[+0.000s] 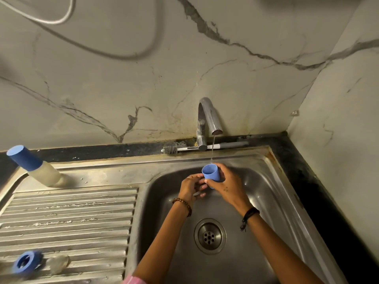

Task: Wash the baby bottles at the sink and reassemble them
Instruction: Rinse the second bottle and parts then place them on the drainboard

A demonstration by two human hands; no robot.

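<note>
Head view, sink station, items as found. Your right hand (pixel 224 184) grips the blue cap (pixel 210 174), mouth up, under the thin stream from the tap (pixel 209 117). Your left hand (pixel 191 186) is curled just beside it, fingertips touching the cap's lower edge; whether it pinches a small pale part cannot be told.

Risks: wet plastic may slip from your grip into the basin (pixel 256 201); any small piece let go could reach the drain (pixel 209 235).

One capped bottle (pixel 39 169) stands on the ledge at the left; a blue ring (pixel 25 263) and a clear part (pixel 57 263) lie on the drainboard (pixel 82 218), both blurred. A bottle brush (pixel 174 149) lies behind the tap, its handle partly hidden.
</note>
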